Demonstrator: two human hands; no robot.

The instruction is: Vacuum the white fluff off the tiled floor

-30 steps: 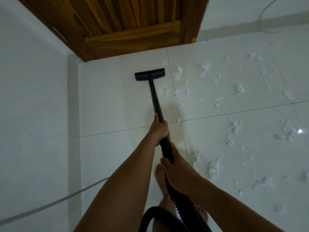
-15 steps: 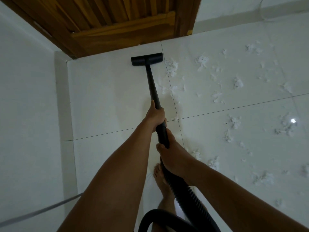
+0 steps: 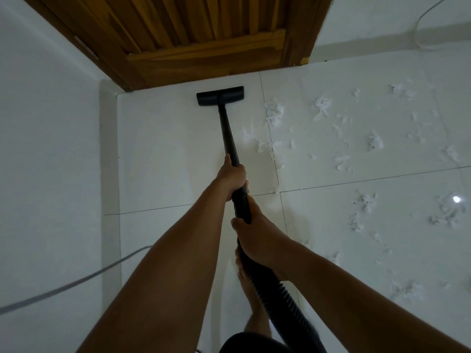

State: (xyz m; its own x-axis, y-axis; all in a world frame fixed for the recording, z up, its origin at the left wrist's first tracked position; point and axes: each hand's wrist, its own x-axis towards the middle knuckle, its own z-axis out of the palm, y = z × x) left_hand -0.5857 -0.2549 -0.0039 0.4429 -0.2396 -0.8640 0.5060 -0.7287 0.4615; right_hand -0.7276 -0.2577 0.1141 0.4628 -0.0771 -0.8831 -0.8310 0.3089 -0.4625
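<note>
Two hands hold the vacuum pipe (image 3: 228, 133). The left hand (image 3: 232, 177) curls tight around it higher up; the right hand (image 3: 257, 238) grips lower, by the hose (image 3: 283, 296). White fluff (image 3: 274, 112) lies on the floor (image 3: 165, 154) beside the brush head (image 3: 219, 96).

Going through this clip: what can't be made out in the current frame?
Head view only.
Vacuum body: the hose runs off the bottom edge.
Floor under the floor head: covered by it.
Grip undersides of the left hand on the wand and the right hand on the hose: hidden by the hands' backs.
Fluff spread: cut by the right edge.
Grey cord: ends hidden by the left edge and left forearm.
</note>
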